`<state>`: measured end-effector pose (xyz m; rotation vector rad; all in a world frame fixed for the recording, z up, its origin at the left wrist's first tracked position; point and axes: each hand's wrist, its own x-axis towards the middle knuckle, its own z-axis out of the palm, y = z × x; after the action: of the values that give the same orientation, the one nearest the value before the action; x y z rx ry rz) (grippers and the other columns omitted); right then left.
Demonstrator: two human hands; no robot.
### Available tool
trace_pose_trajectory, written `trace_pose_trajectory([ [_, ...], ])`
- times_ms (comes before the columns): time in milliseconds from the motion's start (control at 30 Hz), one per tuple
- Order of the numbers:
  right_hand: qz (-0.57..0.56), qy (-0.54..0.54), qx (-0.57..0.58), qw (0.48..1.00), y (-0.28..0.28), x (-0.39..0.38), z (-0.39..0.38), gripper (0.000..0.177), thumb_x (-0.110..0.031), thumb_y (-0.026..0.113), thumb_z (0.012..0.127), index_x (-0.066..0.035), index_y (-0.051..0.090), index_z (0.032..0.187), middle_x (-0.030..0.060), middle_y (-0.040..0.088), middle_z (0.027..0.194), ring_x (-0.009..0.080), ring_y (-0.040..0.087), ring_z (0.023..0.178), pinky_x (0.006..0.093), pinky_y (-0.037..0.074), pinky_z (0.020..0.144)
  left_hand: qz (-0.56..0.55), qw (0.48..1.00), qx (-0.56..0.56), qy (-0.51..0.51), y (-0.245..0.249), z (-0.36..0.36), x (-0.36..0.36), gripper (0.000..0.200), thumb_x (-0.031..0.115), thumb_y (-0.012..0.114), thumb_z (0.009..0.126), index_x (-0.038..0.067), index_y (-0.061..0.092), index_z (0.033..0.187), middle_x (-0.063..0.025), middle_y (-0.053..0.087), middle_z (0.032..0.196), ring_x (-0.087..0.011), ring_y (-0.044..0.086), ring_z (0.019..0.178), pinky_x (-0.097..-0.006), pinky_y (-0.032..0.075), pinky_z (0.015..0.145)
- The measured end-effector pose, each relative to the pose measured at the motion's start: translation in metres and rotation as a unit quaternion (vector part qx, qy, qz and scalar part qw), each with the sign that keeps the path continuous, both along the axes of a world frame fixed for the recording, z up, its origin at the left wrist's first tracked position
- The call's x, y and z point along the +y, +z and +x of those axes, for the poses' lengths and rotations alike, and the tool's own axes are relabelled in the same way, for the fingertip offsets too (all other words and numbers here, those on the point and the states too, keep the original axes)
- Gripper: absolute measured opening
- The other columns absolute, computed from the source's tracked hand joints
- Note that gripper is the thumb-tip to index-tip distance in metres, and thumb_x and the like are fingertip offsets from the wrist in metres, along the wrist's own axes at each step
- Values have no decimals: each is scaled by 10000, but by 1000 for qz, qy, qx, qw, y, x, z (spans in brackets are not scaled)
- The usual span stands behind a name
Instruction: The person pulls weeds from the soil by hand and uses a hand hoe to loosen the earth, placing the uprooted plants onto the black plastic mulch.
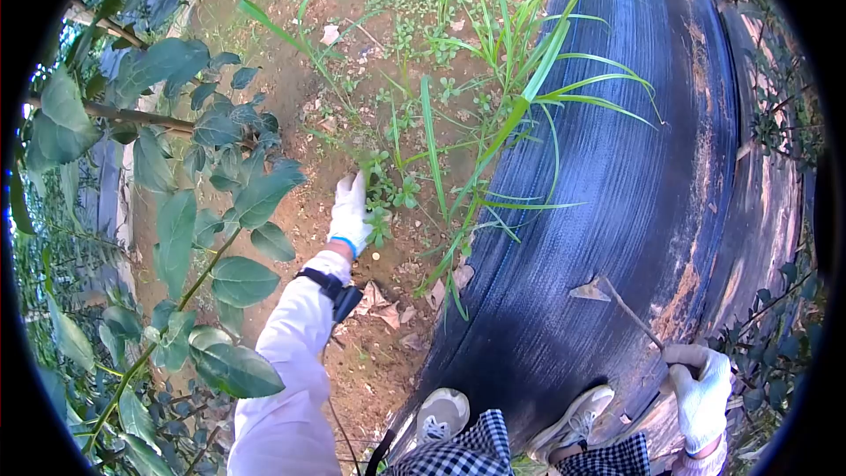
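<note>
My left hand point(351, 209), in a white glove with a blue cuff edge, reaches down to the soil. Its visible fingers are stretched out and slightly apart, against the left side of a low leafy weed point(381, 183); leaves partly hide its inner side. At the lower right, my right hand point(702, 395), also gloved in white, is closed round the thin handle of a small hand hoe point(630, 310). The hoe's flat, pointed blade hangs over the black ground sheet point(564, 238). Tall grass point(502, 115) rises between my left hand and the sheet.
Leafy branches point(225, 282) hang close on the left, beside my sleeve. Dry leaves point(379, 307) lie on the bare soil point(291, 123). My shoes point(442, 414) stand at the bottom, by the sheet's near edge. More foliage point(784, 353) borders the right side.
</note>
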<state>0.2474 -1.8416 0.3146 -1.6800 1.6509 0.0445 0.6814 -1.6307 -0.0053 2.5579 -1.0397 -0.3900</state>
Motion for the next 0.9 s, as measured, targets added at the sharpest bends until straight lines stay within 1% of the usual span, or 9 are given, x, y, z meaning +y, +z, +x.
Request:
trace_pose_trajectory([
  [200, 6, -31, 17, 999, 7, 6, 11, 197, 75, 538, 784, 61, 658, 940, 117, 664, 751, 142, 627, 574, 250, 505, 560, -16, 997, -52, -60, -26, 15, -60, 274, 94, 640, 830, 71, 645, 1103, -98, 660, 1090, -271, 640, 957, -338, 492, 865],
  [300, 22, -35, 14, 999, 9, 2, 14, 188, 62, 559, 787, 53, 674, 935, 109, 665, 716, 134, 636, 584, 243, 510, 576, -200, 951, 217, 97, -7, 20, -43, 232, 82, 657, 829, 77, 665, 1060, -89, 686, 1000, -235, 636, 889, -328, 488, 837],
  [333, 31, -33, 17, 999, 10, 0, 14, 187, 60, 560, 788, 53, 675, 935, 108, 666, 717, 133, 637, 585, 242, 510, 576, -221, 945, 191, 144, -6, 28, -32, 208, 77, 677, 834, 58, 674, 1041, -64, 690, 938, -197, 622, 865, -327, 486, 822],
  [433, 4, -47, 14, 999, 7, 9, 10, 187, 59, 561, 788, 52, 678, 934, 107, 668, 720, 129, 637, 587, 239, 509, 574, -336, 883, 213, 247, -10, 34, 13, 130, 180, 662, 920, 80, 632, 998, -4, 632, 817, -117, 571, 714, -284, 477, 635],
  [567, 12, -60, 21, 998, 4, 7, 5, 189, 61, 559, 788, 55, 673, 938, 110, 668, 725, 130, 637, 588, 241, 512, 569, -430, 693, 442, 373, 12, 21, 37, 210, 201, 631, 946, 149, 489, 799, 44, 452, 605, -76, 355, 424, -242, 286, 384],
  [600, 22, -60, 27, 998, 5, 6, 4, 184, 62, 560, 789, 57, 668, 938, 113, 669, 732, 132, 638, 590, 243, 513, 570, -396, 721, 439, 361, 0, 28, 50, 125, 179, 660, 918, 106, 558, 912, 20, 493, 595, -149, 470, 463, -295, 403, 445],
  [700, 27, -59, 18, 998, 4, 3, 5, 175, 64, 564, 791, 62, 657, 939, 121, 671, 755, 134, 640, 595, 249, 517, 572, -153, 980, 17, 127, -20, 39, 52, 300, 163, 709, 851, 64, 580, 1103, -57, 589, 698, -243, 617, 671, -361, 509, 636],
  [767, 5, -71, -5, 997, 3, 7, 5, 175, 67, 563, 790, 65, 651, 941, 128, 674, 773, 134, 641, 597, 252, 519, 575, -24, 999, -8, 44, 5, 17, 23, 465, 165, 737, 768, 71, 583, 1196, -175, 612, 1041, -306, 614, 1000, -402, 493, 865],
  [900, -5, -41, 3, 999, 5, 8, 8, 186, 72, 555, 781, 68, 656, 937, 124, 675, 767, 138, 641, 596, 251, 516, 567, -38, 998, -46, -13, -8, 13, -17, 302, 129, 698, 789, 136, 639, 1085, -159, 604, 969, -366, 616, 934, -405, 502, 841],
])
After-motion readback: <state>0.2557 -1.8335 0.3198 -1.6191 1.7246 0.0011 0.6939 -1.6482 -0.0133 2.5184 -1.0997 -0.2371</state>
